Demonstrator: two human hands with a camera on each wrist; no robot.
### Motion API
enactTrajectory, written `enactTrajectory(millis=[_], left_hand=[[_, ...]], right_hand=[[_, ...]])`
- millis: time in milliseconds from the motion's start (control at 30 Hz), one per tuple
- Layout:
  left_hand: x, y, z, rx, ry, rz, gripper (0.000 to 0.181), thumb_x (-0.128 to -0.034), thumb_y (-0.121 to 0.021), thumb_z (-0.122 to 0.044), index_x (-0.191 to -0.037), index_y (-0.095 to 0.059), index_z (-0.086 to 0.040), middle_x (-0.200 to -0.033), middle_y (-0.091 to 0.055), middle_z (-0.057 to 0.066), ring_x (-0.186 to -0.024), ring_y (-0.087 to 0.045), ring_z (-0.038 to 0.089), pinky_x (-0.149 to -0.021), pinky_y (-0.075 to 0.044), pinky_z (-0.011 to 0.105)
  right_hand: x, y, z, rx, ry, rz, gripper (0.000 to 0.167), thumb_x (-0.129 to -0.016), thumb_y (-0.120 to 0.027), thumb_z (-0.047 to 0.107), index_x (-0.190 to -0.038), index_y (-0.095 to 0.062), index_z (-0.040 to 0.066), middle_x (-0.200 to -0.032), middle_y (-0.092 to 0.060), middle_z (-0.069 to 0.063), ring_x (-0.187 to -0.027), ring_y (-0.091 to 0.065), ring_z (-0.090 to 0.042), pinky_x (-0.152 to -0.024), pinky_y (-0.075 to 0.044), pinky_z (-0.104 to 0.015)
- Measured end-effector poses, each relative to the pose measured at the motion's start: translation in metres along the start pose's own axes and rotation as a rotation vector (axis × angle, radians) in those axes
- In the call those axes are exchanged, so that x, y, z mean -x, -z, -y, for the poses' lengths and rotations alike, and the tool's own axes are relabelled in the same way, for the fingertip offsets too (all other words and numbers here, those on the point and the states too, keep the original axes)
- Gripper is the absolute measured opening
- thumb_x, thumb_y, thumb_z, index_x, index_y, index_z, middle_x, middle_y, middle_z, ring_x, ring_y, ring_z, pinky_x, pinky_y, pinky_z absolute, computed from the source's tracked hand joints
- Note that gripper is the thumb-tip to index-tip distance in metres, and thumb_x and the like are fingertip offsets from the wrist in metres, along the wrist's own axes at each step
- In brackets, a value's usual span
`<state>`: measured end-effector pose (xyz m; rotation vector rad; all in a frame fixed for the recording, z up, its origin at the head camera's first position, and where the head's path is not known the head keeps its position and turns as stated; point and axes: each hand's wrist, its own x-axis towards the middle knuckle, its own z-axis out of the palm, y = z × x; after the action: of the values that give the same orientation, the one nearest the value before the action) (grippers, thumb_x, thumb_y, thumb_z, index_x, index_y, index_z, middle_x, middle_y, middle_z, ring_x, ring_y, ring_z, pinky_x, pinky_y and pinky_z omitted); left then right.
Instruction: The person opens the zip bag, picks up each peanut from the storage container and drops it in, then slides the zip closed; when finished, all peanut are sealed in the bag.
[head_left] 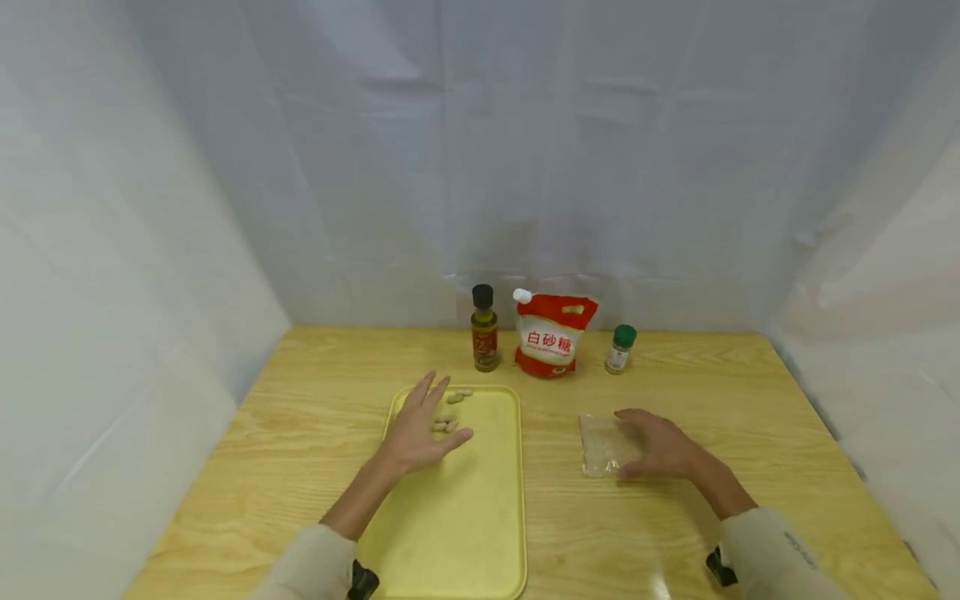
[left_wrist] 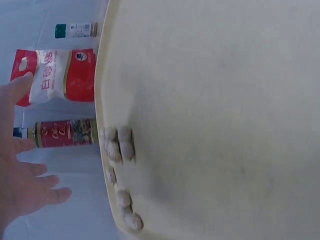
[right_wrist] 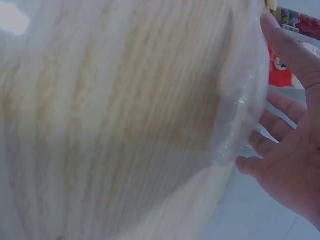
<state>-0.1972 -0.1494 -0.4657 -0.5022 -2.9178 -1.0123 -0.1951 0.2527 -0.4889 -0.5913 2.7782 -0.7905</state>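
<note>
While left fingers (head_left: pixel 421 390) splay (widely), right fingers (head_left: pixel 637 415) curve

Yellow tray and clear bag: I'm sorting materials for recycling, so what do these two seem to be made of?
The yellow tray looks like molded plastic with a smooth, low-sheen finish, given its even color and rounded raised rim, though a coating could look similar. The clear bag is likely thin, glossy plastic film: the tabletop shows through, and bright glints mark it.
</note>
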Motion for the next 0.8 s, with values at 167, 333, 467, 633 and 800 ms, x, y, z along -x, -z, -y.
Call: enactTrajectory(millis=[167,333,467,633,800], left_hand=[[-0.003,-0.01,-0.008,0.08,0.003,0.058,0.083,-0.0838,-0.066,-0.05,-0.148,-0.031,-0.011,-0.158,-0.017,0.014,-0.142,-0.021,0.043,-0.103,-0.027,0.069],[-0.008,-0.02,-0.016,0.121,-0.016,0.105,0.081,-0.085,-0.066,-0.047,-0.148,-0.031,-0.01,-0.157,-0.021,0.015,-0.142,-0.024,0.041,-0.107,-0.028,0.063],[-0.011,-0.029,-0.024,0.134,-0.004,0.133,0.08,-0.0851,-0.065,-0.048,-0.148,-0.031,-0.013,-0.156,-0.024,0.014,-0.143,-0.023,0.039,-0.109,-0.027,0.062],[-0.018,-0.039,-0.036,0.166,-0.014,0.155,0.078,-0.0857,-0.064,-0.049,-0.148,-0.033,-0.013,-0.155,-0.027,0.014,-0.141,-0.027,0.039,-0.108,-0.028,0.061],[-0.024,-0.048,-0.045,0.22,-0.019,0.185,0.075,-0.0876,-0.063,-0.047,-0.147,-0.034,-0.011,-0.152,-0.032,0.015,-0.138,-0.033,0.038,-0.107,-0.033,0.057]], right_hand=[[-0.004,-0.008,-0.001,-0.051,-0.042,0.01,0.094,-0.063,-0.088,0.034,-0.136,-0.043,-0.004,-0.14,-0.042,-0.031,-0.129,-0.036,-0.052,-0.104,-0.03,-0.064],[-0.004,-0.01,0.0,-0.012,-0.039,-0.011,0.09,-0.064,-0.087,0.032,-0.135,-0.045,-0.003,-0.137,-0.045,-0.03,-0.129,-0.036,-0.051,-0.103,-0.016,-0.073],[-0.004,-0.011,0.001,0.005,-0.014,-0.041,0.086,-0.065,-0.087,0.031,-0.134,-0.047,-0.003,-0.131,-0.05,-0.026,-0.125,-0.041,-0.048,-0.102,-0.014,-0.075],[-0.005,-0.015,0.001,-0.014,-0.001,-0.076,0.083,-0.065,-0.087,0.031,-0.131,-0.05,-0.004,-0.124,-0.055,-0.023,-0.119,-0.047,-0.046,-0.101,-0.017,-0.075],[-0.005,-0.02,0.001,-0.068,0.006,-0.1,0.084,-0.065,-0.087,0.034,-0.131,-0.05,-0.002,-0.125,-0.056,-0.022,-0.119,-0.049,-0.045,-0.101,-0.03,-0.067]])
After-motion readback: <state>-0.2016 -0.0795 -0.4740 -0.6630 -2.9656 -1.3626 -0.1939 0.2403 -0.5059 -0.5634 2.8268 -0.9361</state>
